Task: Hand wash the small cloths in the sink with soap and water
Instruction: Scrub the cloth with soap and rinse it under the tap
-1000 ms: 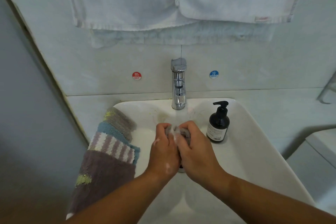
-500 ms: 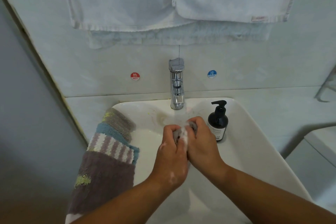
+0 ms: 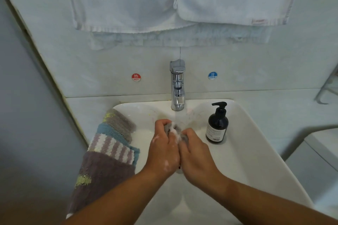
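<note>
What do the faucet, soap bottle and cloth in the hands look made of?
Faucet: likely chromed metal, mirror-bright. Soap bottle: dark glossy plastic or glass, cannot tell which; black pump, pale label. Cloth, gripped by left hand and right hand: grey fabric, wet and sudsy; weave too small to tell.

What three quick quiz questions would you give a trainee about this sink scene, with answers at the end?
1. True or false: both the left hand and the right hand grip the grey cloth.
2. The soap bottle stands on which side of the tap? A left; B right; C behind it.
3. Fill in: the stacked cloths lie over the sink's ____ rim.
Key: 1 true; 2 B; 3 left.
</note>
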`<action>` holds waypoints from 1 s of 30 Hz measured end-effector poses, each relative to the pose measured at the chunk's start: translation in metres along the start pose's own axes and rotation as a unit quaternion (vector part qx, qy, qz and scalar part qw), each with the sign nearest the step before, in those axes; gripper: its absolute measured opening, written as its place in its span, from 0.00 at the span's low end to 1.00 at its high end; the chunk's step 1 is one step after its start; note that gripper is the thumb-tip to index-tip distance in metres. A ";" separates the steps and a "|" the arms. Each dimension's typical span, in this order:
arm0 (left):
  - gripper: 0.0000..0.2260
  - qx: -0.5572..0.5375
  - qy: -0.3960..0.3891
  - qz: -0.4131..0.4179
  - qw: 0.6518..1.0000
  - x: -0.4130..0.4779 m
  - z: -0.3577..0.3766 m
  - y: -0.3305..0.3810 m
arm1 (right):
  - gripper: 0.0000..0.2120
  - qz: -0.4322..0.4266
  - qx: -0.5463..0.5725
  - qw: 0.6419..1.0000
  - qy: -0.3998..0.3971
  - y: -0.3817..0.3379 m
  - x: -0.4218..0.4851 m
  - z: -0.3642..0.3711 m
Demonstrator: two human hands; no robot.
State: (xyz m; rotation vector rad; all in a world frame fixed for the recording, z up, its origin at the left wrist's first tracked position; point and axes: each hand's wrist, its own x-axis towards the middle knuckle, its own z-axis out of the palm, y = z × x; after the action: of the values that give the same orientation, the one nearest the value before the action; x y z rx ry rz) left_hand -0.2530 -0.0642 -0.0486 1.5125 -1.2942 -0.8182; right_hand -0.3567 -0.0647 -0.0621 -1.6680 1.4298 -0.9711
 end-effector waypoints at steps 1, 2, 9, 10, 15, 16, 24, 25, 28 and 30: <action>0.06 0.005 0.002 -0.016 1.000 0.001 -0.001 -0.003 | 0.05 -0.026 0.002 1.000 -0.001 -0.004 -0.004 0.000; 0.06 0.006 -0.008 -0.025 1.000 -0.002 0.000 -0.005 | 0.04 -0.049 0.006 0.999 0.018 -0.007 -0.004 -0.001; 0.06 -0.009 -0.026 0.011 1.000 -0.010 0.003 0.009 | 0.07 0.042 -0.020 0.999 0.015 0.005 0.014 -0.007; 0.06 -0.006 -0.011 0.003 1.000 -0.004 0.001 0.008 | 0.07 0.032 -0.012 0.999 -0.002 0.002 0.007 -0.006; 0.05 -0.016 -0.060 -0.044 0.997 -0.011 0.007 -0.006 | 0.03 -0.039 0.005 0.998 0.057 -0.009 0.006 -0.008; 0.06 -0.018 -0.066 -0.039 0.997 -0.016 0.008 -0.005 | 0.02 -0.022 -0.008 0.997 0.074 -0.006 0.011 -0.010; 0.06 -0.009 0.015 -0.031 0.999 0.000 -0.002 0.005 | 0.04 -0.034 0.022 0.999 0.018 -0.007 0.001 -0.005; 0.06 -0.006 -0.001 -0.038 0.999 -0.003 -0.001 0.002 | 0.03 -0.045 0.024 0.998 0.031 -0.010 0.002 -0.006; 0.07 0.011 -0.070 -0.013 0.997 -0.020 0.005 0.000 | 0.03 -0.002 -0.010 0.997 0.074 0.002 0.019 -0.010; 0.07 0.014 -0.067 0.010 0.998 -0.022 0.004 0.005 | 0.05 0.049 -0.017 0.998 0.044 0.012 0.021 -0.008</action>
State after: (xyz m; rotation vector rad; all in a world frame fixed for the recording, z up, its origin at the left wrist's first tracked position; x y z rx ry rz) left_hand -0.2630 -0.0438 -0.0473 1.4857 -1.4219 -0.9036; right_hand -0.3677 -0.0878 -0.0675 -1.5814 1.5781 -0.9806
